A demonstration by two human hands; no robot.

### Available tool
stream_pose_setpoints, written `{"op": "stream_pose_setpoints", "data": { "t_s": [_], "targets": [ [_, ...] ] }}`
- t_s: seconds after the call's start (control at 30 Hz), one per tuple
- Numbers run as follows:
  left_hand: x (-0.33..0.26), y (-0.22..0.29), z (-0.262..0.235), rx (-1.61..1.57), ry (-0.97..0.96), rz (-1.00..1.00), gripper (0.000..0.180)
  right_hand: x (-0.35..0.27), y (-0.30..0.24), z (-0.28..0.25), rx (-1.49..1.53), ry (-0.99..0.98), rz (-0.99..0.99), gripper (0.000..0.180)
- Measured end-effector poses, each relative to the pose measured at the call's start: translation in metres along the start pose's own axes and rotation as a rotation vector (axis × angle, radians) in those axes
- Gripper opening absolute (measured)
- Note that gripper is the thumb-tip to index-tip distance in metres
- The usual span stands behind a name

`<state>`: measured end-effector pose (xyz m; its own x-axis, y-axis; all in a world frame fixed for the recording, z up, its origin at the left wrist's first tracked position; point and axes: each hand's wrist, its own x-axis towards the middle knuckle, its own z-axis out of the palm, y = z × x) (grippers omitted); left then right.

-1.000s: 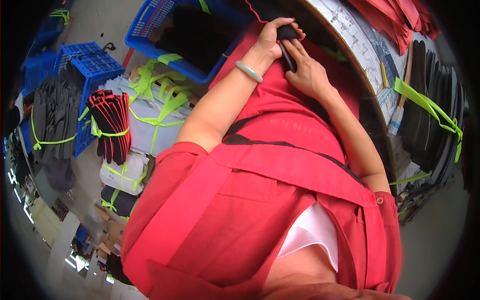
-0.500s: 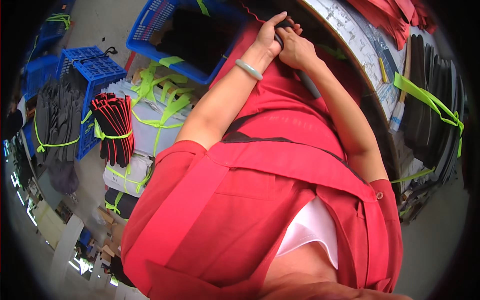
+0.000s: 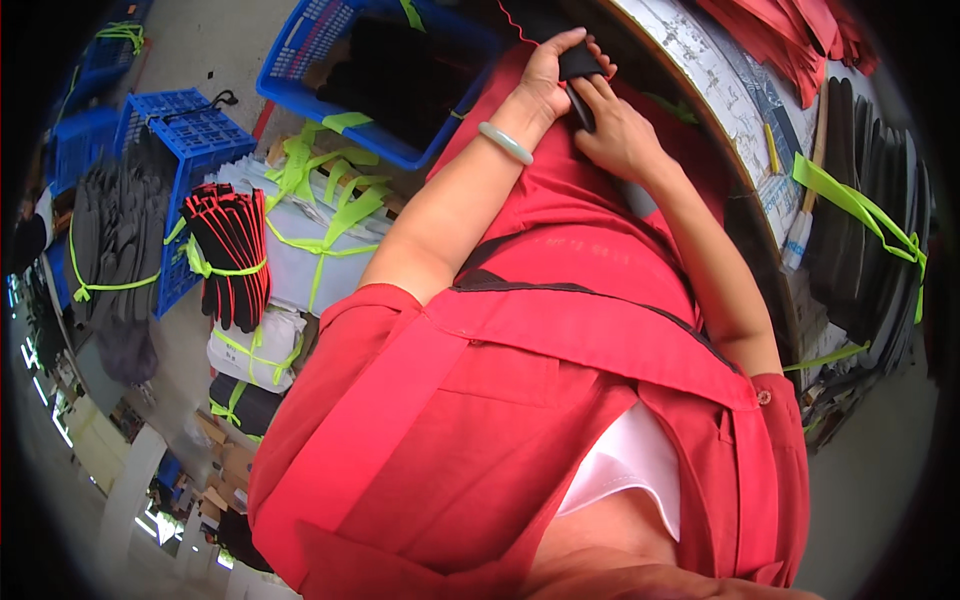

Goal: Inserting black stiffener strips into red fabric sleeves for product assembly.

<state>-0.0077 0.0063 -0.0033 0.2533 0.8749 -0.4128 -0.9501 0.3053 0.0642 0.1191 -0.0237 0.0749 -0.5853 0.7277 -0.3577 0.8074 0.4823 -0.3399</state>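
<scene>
Workbench (image 3: 700,70): two hands (image 3: 585,100), one black piece (image 3: 578,66)

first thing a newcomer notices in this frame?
The red apron fills the middle. At top centre the left hand and right hand pinch a small black piece together, a pale green bangle on the left wrist. To the left lie black-and-red gloves tied with lime straps, by blue crates.
</scene>
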Motion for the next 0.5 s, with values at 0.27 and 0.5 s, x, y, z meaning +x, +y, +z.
{"op": "stream_pose_setpoints", "data": {
  "t_s": [0.27,0.5],
  "targets": [
    [0.020,-0.008,-0.017,-0.027,-0.136,-0.065,0.031,0.026,-0.001,-0.007,0.012,0.036,0.060,0.058],
    [0.011,-0.010,-0.011,0.010,-0.112,-0.040,0.025,-0.004,0.005,0.003,0.018,0.051,0.043,0.053]
  ]
}}
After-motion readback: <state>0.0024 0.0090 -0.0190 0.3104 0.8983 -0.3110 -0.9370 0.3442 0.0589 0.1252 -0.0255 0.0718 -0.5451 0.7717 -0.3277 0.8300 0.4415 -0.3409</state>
